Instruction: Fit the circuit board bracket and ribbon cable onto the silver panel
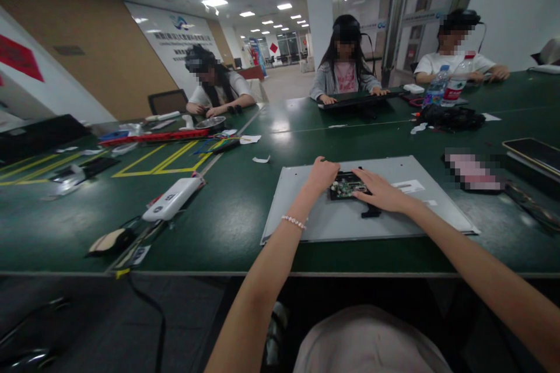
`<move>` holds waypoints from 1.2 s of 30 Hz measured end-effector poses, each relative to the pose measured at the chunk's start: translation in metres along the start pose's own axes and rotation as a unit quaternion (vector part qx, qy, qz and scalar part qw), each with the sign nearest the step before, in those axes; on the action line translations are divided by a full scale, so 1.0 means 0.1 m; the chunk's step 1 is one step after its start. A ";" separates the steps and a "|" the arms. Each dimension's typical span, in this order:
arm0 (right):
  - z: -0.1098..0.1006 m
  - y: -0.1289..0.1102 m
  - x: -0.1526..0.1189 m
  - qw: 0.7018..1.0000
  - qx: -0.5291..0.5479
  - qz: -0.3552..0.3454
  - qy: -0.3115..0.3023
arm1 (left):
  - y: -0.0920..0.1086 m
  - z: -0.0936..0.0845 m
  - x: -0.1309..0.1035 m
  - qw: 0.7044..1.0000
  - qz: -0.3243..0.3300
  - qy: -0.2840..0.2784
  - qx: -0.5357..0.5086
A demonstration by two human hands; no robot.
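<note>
A green circuit board (345, 187) in a black frame lies on a flat grey panel (301, 227) in front of me. My left hand (322, 177), with a beaded bracelet at the wrist, is curled closed on the board's left edge. From the other side, my right hand (381, 191) grips the right end, its thumb on the near part and its fingers on the far part. Some of the board is hidden under the fingers. Just below my right hand, a small black piece (371, 211) rests on the panel.
On the green table (227, 210) to the left are a white power bank (172, 198) and a computer mouse (111, 242). To the right lie a pink phone (475, 172) and glasses (531, 204). Bottles (457, 81) stand farther back. Several people sit across the table, one handling a black panel (361, 100).
</note>
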State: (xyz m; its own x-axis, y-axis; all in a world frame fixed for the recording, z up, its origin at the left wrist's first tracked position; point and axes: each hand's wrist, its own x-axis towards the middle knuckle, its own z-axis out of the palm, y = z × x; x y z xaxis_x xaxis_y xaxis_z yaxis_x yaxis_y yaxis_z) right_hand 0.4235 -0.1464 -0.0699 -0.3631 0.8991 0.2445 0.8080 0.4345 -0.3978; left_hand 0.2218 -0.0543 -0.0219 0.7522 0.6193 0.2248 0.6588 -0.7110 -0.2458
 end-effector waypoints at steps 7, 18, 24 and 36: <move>-0.02 0.00 -0.01 1.000 0.005 0.003 -0.004 | -0.02 0.02 0.00 1.000 0.002 0.004 -0.011; 0.02 0.05 0.00 0.999 0.024 -0.013 0.018 | -0.03 -0.03 -0.07 0.996 -0.042 0.036 -0.075; -0.01 0.04 0.00 0.999 0.038 -0.021 0.023 | -0.18 -0.14 -0.11 0.982 -0.145 0.073 -0.096; -0.08 -0.03 -0.03 0.998 0.054 -0.018 0.029 | -0.85 0.01 -0.56 0.882 -0.462 0.064 -0.063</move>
State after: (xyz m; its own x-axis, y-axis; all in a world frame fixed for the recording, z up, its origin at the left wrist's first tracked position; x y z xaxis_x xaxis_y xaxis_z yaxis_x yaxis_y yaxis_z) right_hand 0.4254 -0.1506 -0.0625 -0.3615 0.8790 0.3109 0.7390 0.4734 -0.4794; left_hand 0.1238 -0.0279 -0.0142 -0.1185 0.9165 0.3821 0.9783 0.0419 0.2029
